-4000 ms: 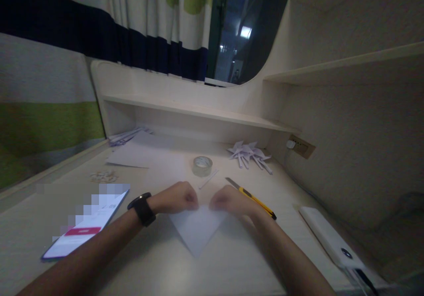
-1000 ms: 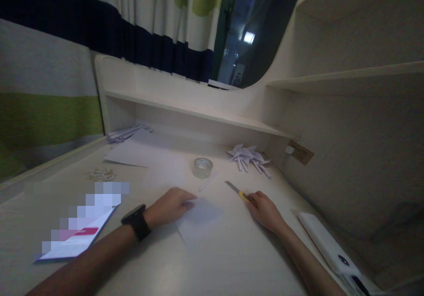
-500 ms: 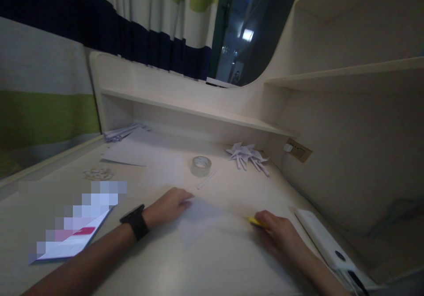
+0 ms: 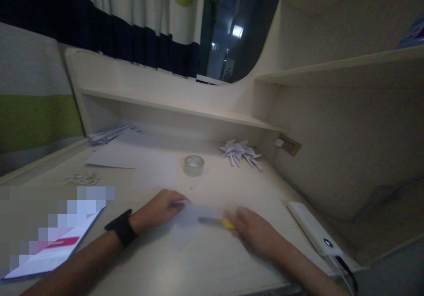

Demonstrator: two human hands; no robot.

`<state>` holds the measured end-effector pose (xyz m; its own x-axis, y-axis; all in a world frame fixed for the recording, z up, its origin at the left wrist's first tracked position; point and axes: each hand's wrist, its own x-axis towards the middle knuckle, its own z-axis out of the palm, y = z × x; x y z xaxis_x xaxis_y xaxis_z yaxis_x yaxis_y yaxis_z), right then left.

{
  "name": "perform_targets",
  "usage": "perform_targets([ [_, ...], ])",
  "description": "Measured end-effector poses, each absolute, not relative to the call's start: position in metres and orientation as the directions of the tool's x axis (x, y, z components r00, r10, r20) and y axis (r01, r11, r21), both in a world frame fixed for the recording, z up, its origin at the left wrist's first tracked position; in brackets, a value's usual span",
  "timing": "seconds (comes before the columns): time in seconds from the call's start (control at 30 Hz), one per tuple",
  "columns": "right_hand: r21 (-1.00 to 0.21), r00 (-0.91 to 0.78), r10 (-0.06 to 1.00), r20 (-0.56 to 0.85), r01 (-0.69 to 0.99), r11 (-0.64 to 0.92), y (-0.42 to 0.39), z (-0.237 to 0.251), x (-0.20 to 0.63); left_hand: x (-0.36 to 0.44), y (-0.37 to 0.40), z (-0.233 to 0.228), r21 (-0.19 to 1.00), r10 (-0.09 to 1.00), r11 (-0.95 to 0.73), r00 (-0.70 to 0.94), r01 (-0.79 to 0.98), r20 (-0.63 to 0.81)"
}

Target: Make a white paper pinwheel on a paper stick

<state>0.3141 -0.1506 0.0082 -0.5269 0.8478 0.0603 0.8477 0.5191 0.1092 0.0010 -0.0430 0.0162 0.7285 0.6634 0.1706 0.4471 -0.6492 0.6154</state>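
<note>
On the desk, a small folded piece of white paper (image 4: 187, 230) lies in front of me. My left hand (image 4: 163, 210), with a black watch on the wrist, pinches its upper left corner between thumb and fingers. Closed round the yellow handle of a utility knife (image 4: 212, 222) is my right hand (image 4: 253, 229), slightly blurred. The grey blade points left and overlaps the paper in view; whether it touches cannot be told. Behind the paper are a roll of clear tape (image 4: 193, 165) and a thin white paper stick (image 4: 200, 179).
Several paper pinwheels (image 4: 240, 152) lie at the back right. Paper sheets (image 4: 115, 152) and rolled paper sticks (image 4: 109, 135) are at the back left. A partly pixelated tablet (image 4: 62, 243) rests left, near small pale pieces (image 4: 82, 179). A white power strip (image 4: 313, 228) with cables lies right.
My right hand has moved left with the knife, whose blade now reaches over the paper. My left hand keeps hold of the corner. The whole view has shifted slightly.
</note>
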Motion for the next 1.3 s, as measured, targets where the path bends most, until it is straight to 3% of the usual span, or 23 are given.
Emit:
perform_targets([
  [0.27, -0.024, -0.559, 0.827, 0.06, 0.827, 0.561, -0.145, 0.024, 0.307, -0.005, -0.034, 0.008, 0.609, 0.51, -0.754, 0.804, 0.247, 0.305],
  [0.43, -0.075, -0.578, 0.815, 0.046, 0.811, 0.58, -0.144, 0.029, 0.306, -0.016, -0.033, 0.016, 0.602, 0.514, -0.733, 0.837, 0.317, 0.185],
  [0.57, -0.081, -0.595, 0.803, 0.032, 0.799, 0.596, -0.144, 0.037, 0.305, -0.02, -0.036, 0.043, 0.745, 0.408, -0.639, 0.905, 0.191, 0.117],
  [0.63, -0.075, -0.609, 0.792, 0.034, 0.789, 0.61, -0.143, 0.039, 0.305, -0.01, -0.042, 0.054, 0.767, 0.463, -0.604, 0.878, 0.214, 0.119],
  [0.73, -0.073, -0.617, 0.785, 0.05, 0.782, 0.619, -0.141, 0.039, 0.304, 0.017, -0.056, 0.057, 0.625, 0.627, -0.647, 0.771, 0.436, 0.111],
  [0.8, -0.097, -0.612, 0.788, 0.06, 0.783, 0.615, -0.14, 0.038, 0.304, 0.033, -0.064, 0.056, 0.519, 0.534, -0.736, 0.844, 0.435, 0.049],
  [0.87, -0.135, -0.6, 0.797, 0.068, 0.786, 0.603, -0.141, 0.036, 0.305, 0.041, -0.07, 0.056, 0.498, 0.384, -0.794, 0.923, 0.348, -0.034],
  [0.93, -0.173, -0.576, 0.814, 0.08, 0.796, 0.58, -0.142, 0.036, 0.307, 0.043, -0.075, 0.057, 0.503, 0.322, -0.808, 0.945, 0.307, -0.06],
  [1.0, -0.211, -0.545, 0.833, 0.097, 0.806, 0.553, -0.143, 0.037, 0.31, 0.043, -0.082, 0.056, 0.493, 0.394, -0.792, 0.918, 0.36, -0.038],
  [1.13, -0.254, -0.514, 0.852, 0.101, 0.814, 0.522, -0.142, 0.04, 0.313, 0.056, -0.101, 0.04, 0.397, 0.674, -0.694, 0.736, 0.601, 0.063],
  [1.3, -0.216, -0.508, 0.858, 0.083, 0.831, 0.513, -0.142, 0.041, 0.314, 0.073, -0.118, 0.013, 0.248, 0.728, -0.684, 0.667, 0.686, 0.161],
])
